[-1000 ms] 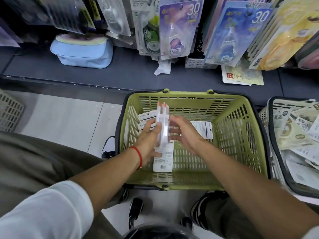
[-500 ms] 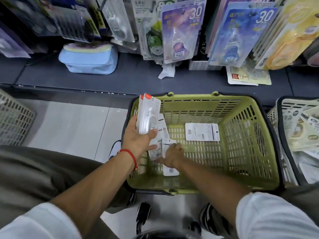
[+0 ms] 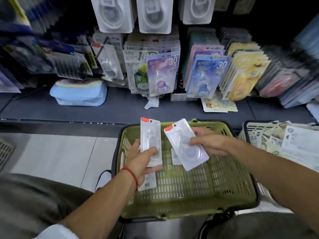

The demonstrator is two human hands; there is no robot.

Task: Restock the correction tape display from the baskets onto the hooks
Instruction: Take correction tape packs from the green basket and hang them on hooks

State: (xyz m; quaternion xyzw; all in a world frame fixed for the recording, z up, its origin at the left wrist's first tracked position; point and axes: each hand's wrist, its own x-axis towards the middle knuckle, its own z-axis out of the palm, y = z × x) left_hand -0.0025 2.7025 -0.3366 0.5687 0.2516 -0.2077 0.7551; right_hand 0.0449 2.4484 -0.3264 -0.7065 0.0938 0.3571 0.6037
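My left hand [image 3: 140, 163] grips a stack of clear correction tape packs [image 3: 150, 138] with red top corners, held upright over the green basket [image 3: 224, 192]. My right hand [image 3: 210, 144] pinches another clear pack [image 3: 184, 144], tilted to the left, above the basket's middle. A white pack [image 3: 176, 156] lies on the basket floor, and another [image 3: 147, 182] shows under my left wrist. The display [image 3: 162, 73] above the shelf hangs full of coloured and clear tape packs on hooks.
A second basket [image 3: 252, 128] full of packets stands at the right. A light blue pouch [image 3: 77, 94] lies on the dark shelf [image 3: 120, 107]. A loose yellow packet [image 3: 219, 105] and a crumpled paper [image 3: 151, 102] lie there too. A grey crate [image 3: 5, 150] is at left.
My right hand came up out of the basket holding a pack. My left hand stayed raised with its stack. The view tilted upward, showing more of the hanging display.
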